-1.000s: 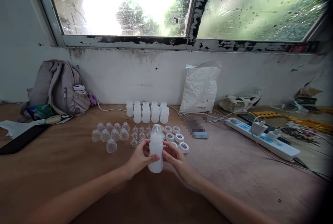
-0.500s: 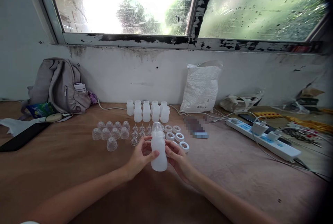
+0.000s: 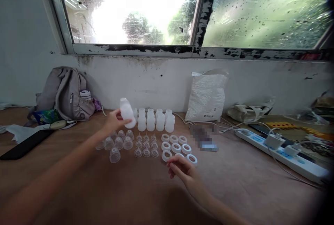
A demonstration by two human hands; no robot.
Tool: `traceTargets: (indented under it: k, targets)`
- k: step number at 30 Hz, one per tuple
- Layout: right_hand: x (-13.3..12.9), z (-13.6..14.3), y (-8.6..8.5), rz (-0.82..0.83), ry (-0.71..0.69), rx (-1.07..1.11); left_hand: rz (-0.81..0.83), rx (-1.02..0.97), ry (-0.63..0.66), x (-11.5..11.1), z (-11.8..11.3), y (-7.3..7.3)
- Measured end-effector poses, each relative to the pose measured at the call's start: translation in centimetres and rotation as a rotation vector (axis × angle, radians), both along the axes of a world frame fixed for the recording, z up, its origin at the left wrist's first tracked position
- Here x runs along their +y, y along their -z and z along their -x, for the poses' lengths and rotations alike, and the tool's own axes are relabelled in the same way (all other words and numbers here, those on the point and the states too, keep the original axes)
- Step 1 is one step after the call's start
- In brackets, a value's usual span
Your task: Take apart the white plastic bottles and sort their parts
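Observation:
Raised at the back left, my left hand (image 3: 114, 119) is closed around a frosted white baby bottle (image 3: 126, 111), which leans with its capped top to the left. Beside it stand several uncapped bottles (image 3: 150, 122) in a row. Below that hand are clear dome caps (image 3: 114, 155), some partly hidden by my wrist. Clear nipples (image 3: 146, 145) lie in rows at the middle. My right hand (image 3: 184, 171) hovers just in front of the white collar rings (image 3: 175, 148), hiding part of one. Its fingers are loosely curled with nothing visible in them.
A grey backpack (image 3: 66, 94) and a black flat object (image 3: 27, 144) are at the left. Against the wall stands a white plastic package (image 3: 207, 96). A power strip (image 3: 276, 150) with plugs and cables lies at the right, near a blurred-out item (image 3: 200, 134).
The bottle has gone from between both hands at the centre to the back left in my left hand. My right hand has let go of it and stays near the rings. The view has tilted slightly up.

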State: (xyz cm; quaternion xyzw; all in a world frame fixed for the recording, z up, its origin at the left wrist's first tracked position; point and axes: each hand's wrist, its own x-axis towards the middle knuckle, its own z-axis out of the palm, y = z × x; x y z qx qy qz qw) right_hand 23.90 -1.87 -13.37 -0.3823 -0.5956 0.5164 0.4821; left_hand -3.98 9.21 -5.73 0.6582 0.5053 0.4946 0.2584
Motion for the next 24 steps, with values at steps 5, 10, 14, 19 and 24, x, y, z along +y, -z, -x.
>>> traceTargets:
  k: [5, 10, 14, 19, 24]
  targets:
    - [-0.1, 0.2, 0.1, 0.004, 0.011, -0.060, 0.103, 0.134, -0.055, 8.4, 5.5, 1.8]
    - [-0.2, 0.2, 0.6, -0.017, 0.032, -0.097, 0.168, 0.132, -0.041, 11.4, 6.0, 5.4]
    - [0.0, 0.3, 1.3, -0.020, 0.020, -0.128, 0.167, 0.106, -0.024, 12.5, 6.1, 6.7]
    - [-0.1, 0.4, 1.7, -0.028, 0.025, -0.137, 0.164, 0.082, 0.017, 13.0, 6.1, 6.9]
    - [-0.1, 0.5, 1.8, -0.051, 0.011, -0.123, 0.147, 0.057, 0.040, 12.9, 5.5, 6.8]
